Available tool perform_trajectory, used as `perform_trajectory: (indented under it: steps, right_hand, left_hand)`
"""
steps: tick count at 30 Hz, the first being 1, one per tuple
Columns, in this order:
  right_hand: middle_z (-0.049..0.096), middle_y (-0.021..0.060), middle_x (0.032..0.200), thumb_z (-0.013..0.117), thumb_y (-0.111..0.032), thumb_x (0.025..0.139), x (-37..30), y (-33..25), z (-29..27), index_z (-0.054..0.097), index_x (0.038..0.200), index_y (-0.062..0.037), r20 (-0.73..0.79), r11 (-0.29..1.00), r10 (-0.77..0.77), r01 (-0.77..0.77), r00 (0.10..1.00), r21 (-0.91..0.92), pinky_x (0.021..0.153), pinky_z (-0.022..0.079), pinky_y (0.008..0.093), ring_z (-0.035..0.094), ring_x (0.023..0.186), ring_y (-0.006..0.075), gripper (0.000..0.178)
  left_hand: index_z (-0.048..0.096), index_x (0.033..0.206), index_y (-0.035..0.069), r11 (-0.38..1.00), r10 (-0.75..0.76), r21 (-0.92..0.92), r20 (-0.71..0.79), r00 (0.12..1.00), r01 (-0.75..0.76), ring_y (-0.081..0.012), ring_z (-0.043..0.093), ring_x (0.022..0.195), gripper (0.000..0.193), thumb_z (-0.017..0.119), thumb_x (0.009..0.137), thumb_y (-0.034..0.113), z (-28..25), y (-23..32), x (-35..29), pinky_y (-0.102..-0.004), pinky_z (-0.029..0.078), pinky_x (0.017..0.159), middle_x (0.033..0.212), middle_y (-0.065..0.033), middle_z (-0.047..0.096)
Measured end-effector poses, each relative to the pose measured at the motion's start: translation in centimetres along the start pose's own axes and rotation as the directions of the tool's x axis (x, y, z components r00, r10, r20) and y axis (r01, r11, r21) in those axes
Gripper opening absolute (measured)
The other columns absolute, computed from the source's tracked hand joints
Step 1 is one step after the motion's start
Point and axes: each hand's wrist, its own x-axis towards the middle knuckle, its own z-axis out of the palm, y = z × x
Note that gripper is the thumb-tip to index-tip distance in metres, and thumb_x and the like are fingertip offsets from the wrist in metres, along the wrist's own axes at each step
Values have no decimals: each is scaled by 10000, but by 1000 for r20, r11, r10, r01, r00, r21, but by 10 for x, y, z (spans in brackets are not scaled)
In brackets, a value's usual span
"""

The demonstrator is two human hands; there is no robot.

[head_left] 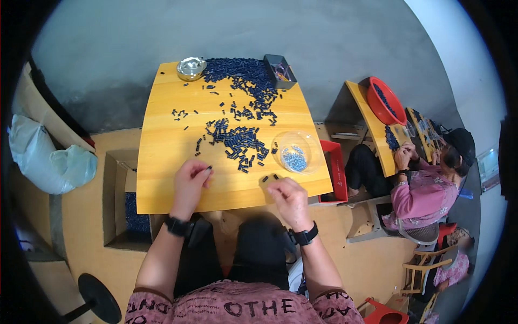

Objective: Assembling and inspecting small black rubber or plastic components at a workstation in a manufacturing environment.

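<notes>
My left hand [190, 186] is over the near left part of the yellow table [167, 129]. It pinches a small dark cylindrical piece [209, 168] between thumb and fingertips. Closer to the right side, my right hand [290, 201] has its fingers bent together near the tabletop; whatever they hold, if anything, is hidden. Just past its fingertips lie two loose dark pieces. Ahead of both hands spreads a pile of dark blue-black cylindrical pieces [240, 143]. A round clear tub [315, 162] with small light-blue pieces [294, 158] stands to its right.
A larger heap of dark pieces [237, 70] covers the table's far edge, between a shiny metal bowl [191, 68] and a grey box [280, 71]. Left below sits a cardboard box [111, 189]; right, a red box [335, 171]. A co-worker [418, 200] sits farther right.
</notes>
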Motion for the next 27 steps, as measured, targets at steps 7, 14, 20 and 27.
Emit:
perform_trajectory:
  steps: [7, 14, 20, 27]
  right_hand:
    - [652, 178, 814, 675, -19, 768, 64, 42, -58, 685, 821, -3, -98, 947, -61, 27, 993, -319, 706, 516, 402, 647, 790, 345, 57]
    - [667, 184, 817, 670, -47, 732, 101, 84, -49, 705, 780, -24, 76, 817, -54, 88, 996, -570, 726, 532, 424, 661, 790, 346, 64]
    - [668, 169, 860, 694, -108, 764, 109, 101, -29, 738, 847, -72, 110, 775, 9, 62, 994, -629, 751, 533, 413, 660, 833, 338, 101]
    - [668, 165, 829, 676, -102, 743, 110, 107, -23, 720, 793, -68, 115, 769, -6, 79, 993, -634, 726, 536, 418, 660, 809, 334, 75]
  left_hand:
    - [616, 971, 13, 983, -107, -143, 61, 992, 115, -119, 603, 695, 85, 622, 887, 4, -19, 8, -73, -251, 507, 616, 862, -74, 673]
    - [633, 995, 8, 954, -167, -240, 68, 984, 179, -114, 610, 704, 88, 615, 911, 28, -23, 13, -95, -245, 506, 613, 861, -79, 680]
    - [636, 990, 9, 954, -163, -245, 73, 984, 176, -111, 606, 709, 81, 612, 916, 32, -20, 13, -93, -239, 494, 618, 852, -69, 673]
    - [641, 989, 27, 957, -167, -222, 99, 981, 186, -107, 602, 689, 78, 613, 916, 32, -13, 9, -91, -236, 499, 618, 843, -64, 675]
